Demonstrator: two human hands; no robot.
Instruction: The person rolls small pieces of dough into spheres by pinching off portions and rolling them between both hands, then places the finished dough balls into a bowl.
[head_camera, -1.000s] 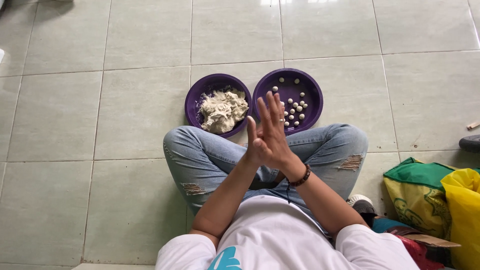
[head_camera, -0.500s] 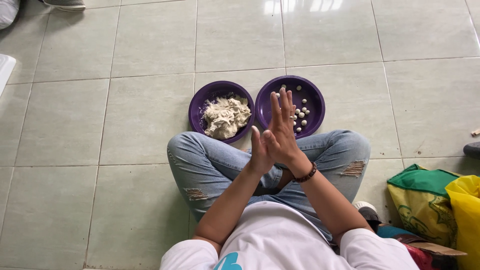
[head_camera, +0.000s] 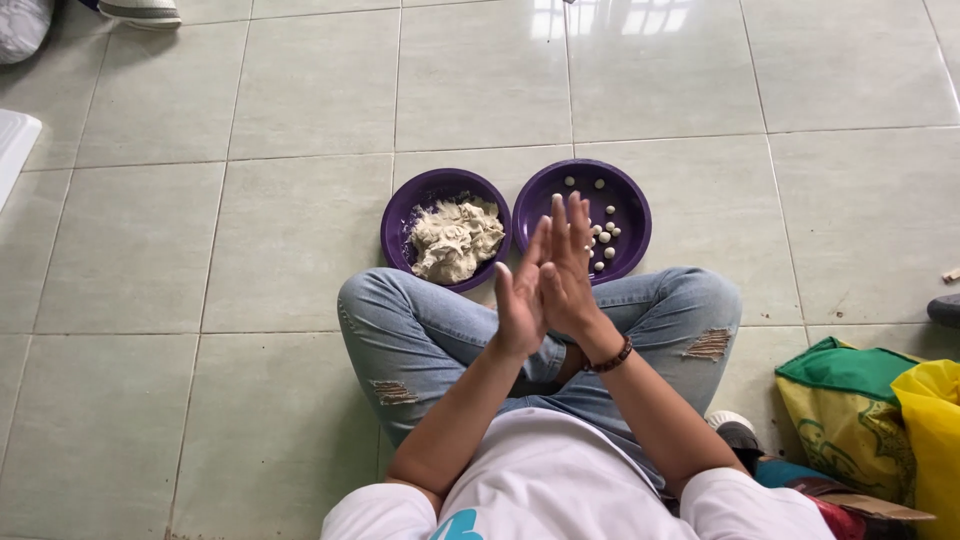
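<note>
Pale dough, if any, is hidden between the palms: the fingers are straight and pressed flat, left hand against right hand, so I cannot tell what they enclose. By the look of it this is the rolling step. The hands are raised over 2 purple bowls on the tile floor: the left bowl holds a dough lump, the right bowl several small balls.

Glossy tile floor, purple plastic bowls, lumpy matt dough
</note>
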